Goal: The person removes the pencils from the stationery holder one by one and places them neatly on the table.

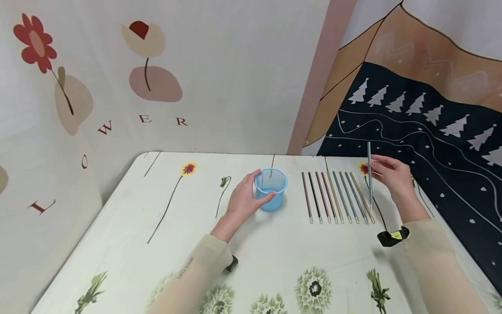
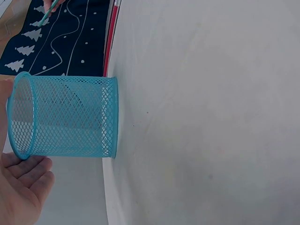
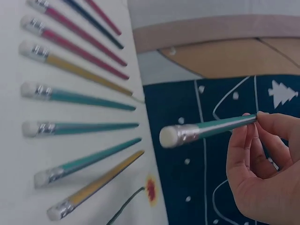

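Note:
In the head view my left hand point(image 1: 243, 196) holds a light blue mesh pencil cup point(image 1: 271, 204) by its upper part, thumb on the near side and fingers on the left. The cup stands upright on the table, and no pencils show through its mesh point(image 2: 70, 117) in the left wrist view. My right hand point(image 1: 394, 176) pinches a teal pencil point(image 1: 370, 192) near its top end. The white eraser point(image 3: 169, 137) points down, closest to the right wrist camera. Left of that hand lies a row of several pencils point(image 1: 341, 197) in red, black, gold and teal, erasers toward me.
A white tablecloth point(image 1: 251, 253) printed with flowers and stems covers the table. Behind it hangs a pale cloth point(image 1: 235, 65) with flower shapes and letters. A dark blue cloth with trees point(image 1: 451, 152) hangs along the right edge.

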Motion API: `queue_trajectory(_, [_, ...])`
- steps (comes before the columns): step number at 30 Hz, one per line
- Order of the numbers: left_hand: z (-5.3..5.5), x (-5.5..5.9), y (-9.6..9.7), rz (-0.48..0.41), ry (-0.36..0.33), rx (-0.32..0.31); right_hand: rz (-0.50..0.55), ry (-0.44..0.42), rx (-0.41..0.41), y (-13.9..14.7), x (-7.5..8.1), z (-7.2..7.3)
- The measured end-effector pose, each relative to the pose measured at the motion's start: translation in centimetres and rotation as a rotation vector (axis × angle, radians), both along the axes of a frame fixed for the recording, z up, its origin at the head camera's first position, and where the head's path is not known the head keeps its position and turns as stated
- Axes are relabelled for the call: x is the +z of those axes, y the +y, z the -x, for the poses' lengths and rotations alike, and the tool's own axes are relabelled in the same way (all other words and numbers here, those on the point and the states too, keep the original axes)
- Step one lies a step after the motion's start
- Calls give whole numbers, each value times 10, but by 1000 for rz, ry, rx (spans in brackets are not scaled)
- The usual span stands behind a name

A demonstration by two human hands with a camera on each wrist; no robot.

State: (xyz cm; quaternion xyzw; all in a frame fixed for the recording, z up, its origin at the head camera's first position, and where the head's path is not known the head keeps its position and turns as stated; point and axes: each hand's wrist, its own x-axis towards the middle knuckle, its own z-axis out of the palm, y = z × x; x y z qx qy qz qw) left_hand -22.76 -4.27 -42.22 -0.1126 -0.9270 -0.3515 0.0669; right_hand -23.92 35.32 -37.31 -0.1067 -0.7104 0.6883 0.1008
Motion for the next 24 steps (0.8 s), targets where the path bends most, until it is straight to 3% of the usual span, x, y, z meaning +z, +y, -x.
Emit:
queue_trajectory(4, [0,2,0,-2,-6,-1,-96,-60,-30,26,-28,17])
queue_trajectory(9, [0,2,0,-5,-13,-3,-96,-42,-23,64,-73,41])
queue_trajectory(13, [-1,2,0,-8,-14,-4,-42,-55,3,64,-70,35])
queue_trajectory(16, [-2,3,0,-13,-18,-3,-84,-84,12,62,-67,29])
queue_trajectory(20, [-2,3,0,-14,-20,-4,-163,-108,-25,69,-82,33])
queue_trajectory(24, [-2,2,0,-14,-13,-3,-161,-141,-48,69,-87,33])
